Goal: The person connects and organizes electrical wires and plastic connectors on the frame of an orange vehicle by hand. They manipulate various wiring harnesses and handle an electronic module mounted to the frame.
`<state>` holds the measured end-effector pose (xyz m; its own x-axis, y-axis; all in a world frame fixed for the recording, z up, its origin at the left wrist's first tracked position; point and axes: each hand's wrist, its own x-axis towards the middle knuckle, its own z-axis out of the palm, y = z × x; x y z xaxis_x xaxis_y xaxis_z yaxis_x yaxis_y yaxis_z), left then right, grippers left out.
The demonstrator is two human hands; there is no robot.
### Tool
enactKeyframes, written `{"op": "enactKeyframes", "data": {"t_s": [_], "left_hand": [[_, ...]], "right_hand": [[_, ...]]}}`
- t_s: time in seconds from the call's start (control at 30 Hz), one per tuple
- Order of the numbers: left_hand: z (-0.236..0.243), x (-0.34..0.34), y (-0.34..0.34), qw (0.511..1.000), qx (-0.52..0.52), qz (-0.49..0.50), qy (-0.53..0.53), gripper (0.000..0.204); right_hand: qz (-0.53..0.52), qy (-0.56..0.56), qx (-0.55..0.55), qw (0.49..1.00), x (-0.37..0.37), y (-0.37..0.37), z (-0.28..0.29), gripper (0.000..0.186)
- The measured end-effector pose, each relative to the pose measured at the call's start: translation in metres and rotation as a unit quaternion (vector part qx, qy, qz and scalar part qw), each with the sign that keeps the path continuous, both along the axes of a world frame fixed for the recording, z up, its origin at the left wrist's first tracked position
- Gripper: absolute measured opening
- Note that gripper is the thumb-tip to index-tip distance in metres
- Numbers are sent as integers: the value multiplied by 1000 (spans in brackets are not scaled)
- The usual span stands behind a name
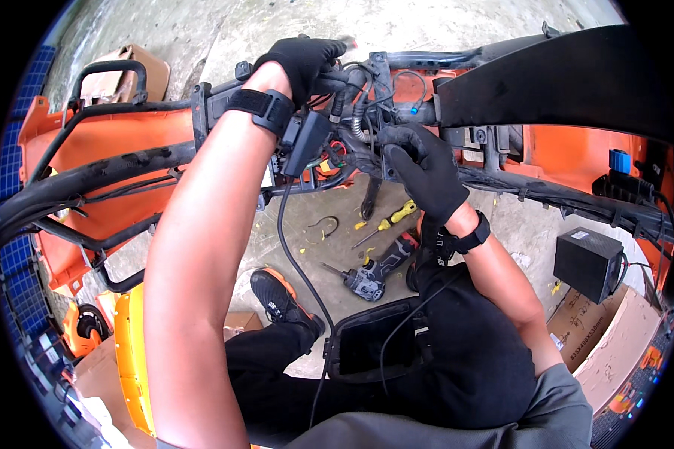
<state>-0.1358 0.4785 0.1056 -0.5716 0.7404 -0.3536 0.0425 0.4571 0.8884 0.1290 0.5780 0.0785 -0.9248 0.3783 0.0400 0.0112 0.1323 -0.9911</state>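
Observation:
Both my hands wear black gloves and work at a bundle of wires and hoses (pixel 356 112) in a black tubular frame (pixel 127 161) with orange panels. My left hand (pixel 303 63) reaches over the frame's far tube. Its fingers are partly hidden and smeared at the tips, so their grip is unclear. My right hand (pixel 427 168) is closed beside the near part of the bundle, thumb and fingers together. What lies between them cannot be made out. A corrugated grey hose (pixel 358 120) and a wire with a blue connector (pixel 414 110) show between and beyond the hands.
On the concrete floor lie a yellow-handled screwdriver (pixel 397 215) and a cordless driver (pixel 378 271). A black open bin (pixel 374 344) stands near my legs. A black box (pixel 588 262) and a cardboard carton (pixel 599 322) are at right. A cable (pixel 296 254) hangs beside my left arm.

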Motion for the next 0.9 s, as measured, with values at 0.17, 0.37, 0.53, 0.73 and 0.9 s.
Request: {"op": "enactKeyframes", "data": {"t_s": [0.17, 0.37, 0.53, 0.73, 0.9], "left_hand": [[20, 25, -1, 956, -43, -180, 229, 21], [6, 41, -9, 987, 99, 115, -54, 21], [12, 61, -29, 990, 98, 46, 93, 20], [8, 71, -50, 992, 14, -11, 122, 13], [12, 93, -48, 903, -127, -75, 403, 23]], "right_hand": [[7, 3, 37, 999, 9, 11, -5, 24], [7, -4, 28, 1000, 6, 7, -3, 22], [1, -12, 15, 1000, 5, 5, -2, 21], [0, -15, 8, 1000, 4, 4, -1, 21], [-2, -13, 21, 1000, 4, 5, -3, 21]]}}
